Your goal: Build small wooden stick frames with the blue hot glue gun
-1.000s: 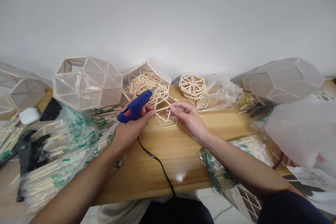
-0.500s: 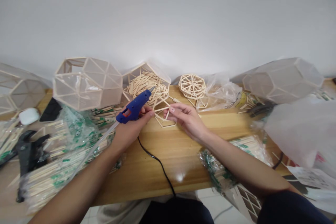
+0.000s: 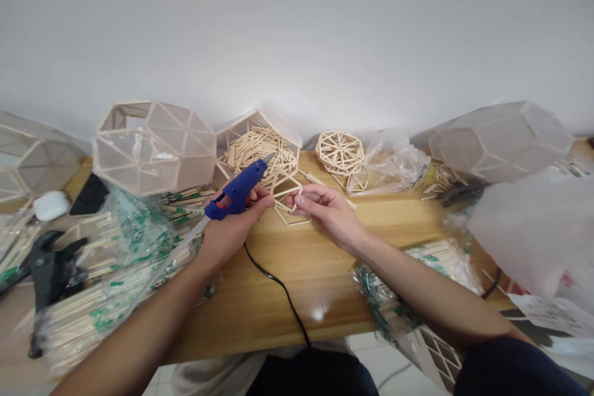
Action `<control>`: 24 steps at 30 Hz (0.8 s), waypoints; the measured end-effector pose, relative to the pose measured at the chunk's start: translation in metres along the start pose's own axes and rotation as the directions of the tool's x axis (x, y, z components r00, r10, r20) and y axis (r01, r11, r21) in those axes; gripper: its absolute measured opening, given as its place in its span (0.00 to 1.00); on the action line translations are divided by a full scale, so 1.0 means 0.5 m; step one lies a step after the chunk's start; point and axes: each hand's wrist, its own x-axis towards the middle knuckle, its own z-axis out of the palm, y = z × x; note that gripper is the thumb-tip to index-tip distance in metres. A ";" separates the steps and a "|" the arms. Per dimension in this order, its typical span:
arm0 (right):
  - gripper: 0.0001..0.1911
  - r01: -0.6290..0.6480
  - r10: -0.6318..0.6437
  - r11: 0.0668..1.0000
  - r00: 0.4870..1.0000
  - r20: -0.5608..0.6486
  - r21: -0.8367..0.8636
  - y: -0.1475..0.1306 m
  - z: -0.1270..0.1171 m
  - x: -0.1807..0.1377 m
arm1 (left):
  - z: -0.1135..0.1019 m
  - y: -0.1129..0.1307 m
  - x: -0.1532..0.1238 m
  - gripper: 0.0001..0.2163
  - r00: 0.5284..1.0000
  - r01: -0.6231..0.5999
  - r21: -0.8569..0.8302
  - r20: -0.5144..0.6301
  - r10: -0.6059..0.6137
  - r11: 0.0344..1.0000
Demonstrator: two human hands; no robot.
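My left hand (image 3: 232,229) is closed, with a blue hot glue gun (image 3: 239,189) carried in it, nozzle up and to the right. A long translucent glue stick (image 3: 183,241) trails from the gun's rear over my forearm. Thumb and finger of that hand also pinch the left corner of a small wooden stick frame (image 3: 288,190). On the frame's right side, my right hand (image 3: 333,213) is closed in a pinch at its lower corner. Just below lie more joined sticks (image 3: 297,222) on the table. The fingers partly hide the joints.
Behind stand a panelled stick polyhedron (image 3: 155,148), an open one full of cut sticks (image 3: 253,145) and a bare stick ball (image 3: 340,153). Bagged sticks (image 3: 78,328) and a black clamp-like tool (image 3: 49,266) lie left. A black cord (image 3: 278,281) crosses the wooden table (image 3: 325,284).
My right hand has shifted slightly down and left along the stick frame, its fingertips now at a lower corner. The left hand and glue gun have hardly moved.
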 end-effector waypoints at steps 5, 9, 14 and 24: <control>0.17 0.009 -0.008 1.000 0.996 -0.085 0.015 0.002 -0.004 0.002 | -0.010 0.011 0.000 0.13 0.998 -0.056 0.006 0.008 0.056 0.998; 0.16 0.025 -0.029 0.999 0.994 -0.106 -0.032 -0.003 -0.006 0.002 | -0.021 0.023 0.005 0.16 0.994 -0.103 -0.111 0.008 0.105 0.988; 0.18 0.044 -0.054 0.994 0.994 -0.098 -0.100 -0.009 -0.008 0.005 | -0.034 0.025 0.016 0.27 0.988 -0.114 -0.222 0.073 0.133 0.968; 0.19 -0.017 0.011 0.996 0.998 -0.063 -0.086 -0.008 -0.009 0.007 | -0.055 0.017 0.028 0.27 0.986 0.023 -0.106 0.169 -0.005 0.994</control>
